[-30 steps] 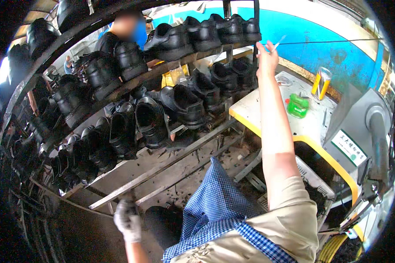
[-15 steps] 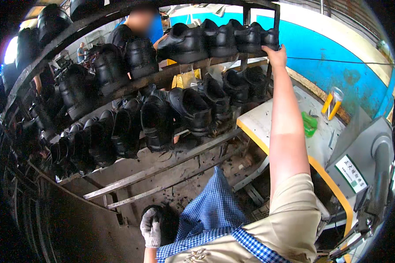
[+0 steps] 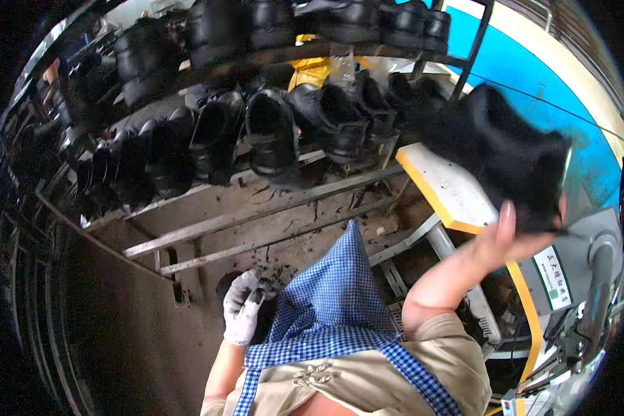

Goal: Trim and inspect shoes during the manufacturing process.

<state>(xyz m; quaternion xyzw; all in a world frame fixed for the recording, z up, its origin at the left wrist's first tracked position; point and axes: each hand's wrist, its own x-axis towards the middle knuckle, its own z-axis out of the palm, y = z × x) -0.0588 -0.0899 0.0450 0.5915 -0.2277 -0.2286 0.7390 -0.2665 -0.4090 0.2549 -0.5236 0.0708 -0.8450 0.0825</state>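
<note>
The bare right hand, at the upper end of the shoe rack half a second ago, now grips a blurred black shoe over the yellow-edged worktable. The gloved left hand stays low, fingers curled, its contents unclear. Dark characters line a white-and-green label on the grey machine housing.

A white worktop with a yellow edge stands beside a grey machine bearing a white-and-green plate. A blue wall panel rises behind. Something yellow, perhaps a bag, shows partly hidden beyond the metal rack. Dark scraps litter the brown floor.
</note>
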